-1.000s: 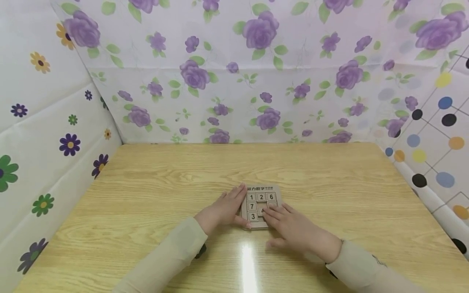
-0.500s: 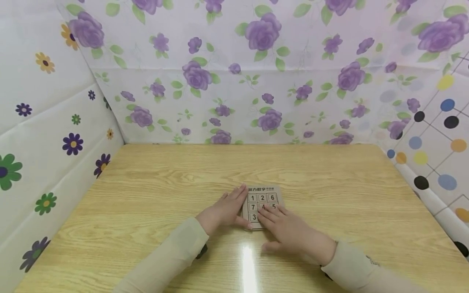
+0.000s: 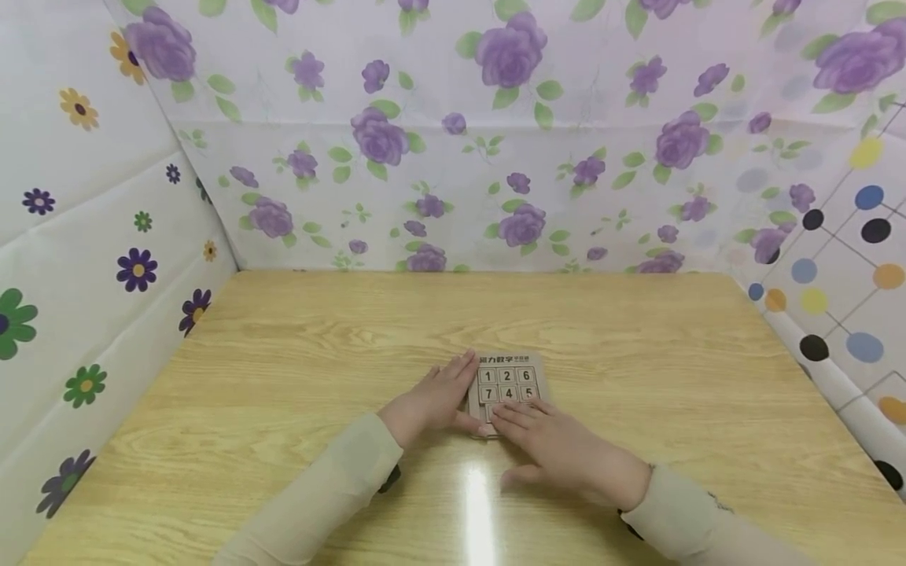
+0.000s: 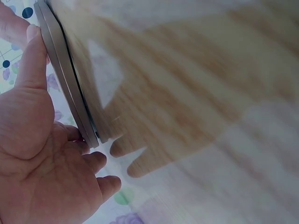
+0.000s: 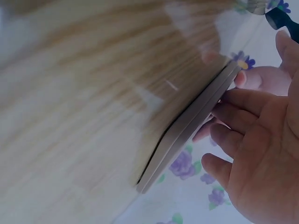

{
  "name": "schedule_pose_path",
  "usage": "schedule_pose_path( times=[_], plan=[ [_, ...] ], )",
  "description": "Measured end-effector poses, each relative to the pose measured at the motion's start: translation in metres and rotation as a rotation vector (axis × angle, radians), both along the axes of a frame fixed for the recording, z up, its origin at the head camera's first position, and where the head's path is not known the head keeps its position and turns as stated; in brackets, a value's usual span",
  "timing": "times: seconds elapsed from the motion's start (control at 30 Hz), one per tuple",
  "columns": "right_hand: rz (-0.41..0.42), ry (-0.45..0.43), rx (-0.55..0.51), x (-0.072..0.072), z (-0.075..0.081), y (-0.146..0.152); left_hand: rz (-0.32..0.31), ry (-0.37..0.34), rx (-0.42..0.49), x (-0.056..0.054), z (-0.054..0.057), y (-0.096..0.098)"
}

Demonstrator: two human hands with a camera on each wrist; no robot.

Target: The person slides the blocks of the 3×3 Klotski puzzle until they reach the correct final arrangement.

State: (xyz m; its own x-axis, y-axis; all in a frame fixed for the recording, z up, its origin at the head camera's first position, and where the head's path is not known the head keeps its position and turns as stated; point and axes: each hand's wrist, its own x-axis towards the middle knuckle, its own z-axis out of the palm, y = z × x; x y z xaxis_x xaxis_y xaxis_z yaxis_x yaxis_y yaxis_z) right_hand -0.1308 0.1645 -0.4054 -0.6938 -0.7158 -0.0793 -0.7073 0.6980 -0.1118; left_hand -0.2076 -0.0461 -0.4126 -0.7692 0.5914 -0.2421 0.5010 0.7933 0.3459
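Note:
A flat number slide puzzle lies on the table with black printing along its top. Its upper row reads 1, 2, 6 and its middle row 7, 4, 5. My left hand holds the puzzle's left side, with the thumb at the lower corner and the fingertips at the upper one. In the left wrist view the thumb lies against the puzzle's edge. My right hand rests straight fingertips on the bottom row, which they mostly hide. A narrow gap shows at that row's left end.
The wooden table extends around both arms, with a bright light reflection near its front. A flowered cloth hangs behind it. More patterned cloth stands along the left and right sides.
My right fingertips have moved slightly left over the puzzle. The 4 and 5 now sit level with the 7, and the bottom-left tile has shifted right. My left hand stays in place.

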Motion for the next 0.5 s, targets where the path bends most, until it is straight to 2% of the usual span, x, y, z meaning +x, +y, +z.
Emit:
schedule_pose_path(
  times=[0.27, 0.5],
  plan=[
    [-0.026, -0.022, -0.015, -0.001, -0.003, 0.016, -0.004, 0.025, -0.008, -0.001, 0.001, -0.001],
    [-0.030, -0.037, -0.049, -0.006, -0.002, 0.028, -0.004, 0.012, 0.008, 0.001, 0.004, -0.002]
  ],
)
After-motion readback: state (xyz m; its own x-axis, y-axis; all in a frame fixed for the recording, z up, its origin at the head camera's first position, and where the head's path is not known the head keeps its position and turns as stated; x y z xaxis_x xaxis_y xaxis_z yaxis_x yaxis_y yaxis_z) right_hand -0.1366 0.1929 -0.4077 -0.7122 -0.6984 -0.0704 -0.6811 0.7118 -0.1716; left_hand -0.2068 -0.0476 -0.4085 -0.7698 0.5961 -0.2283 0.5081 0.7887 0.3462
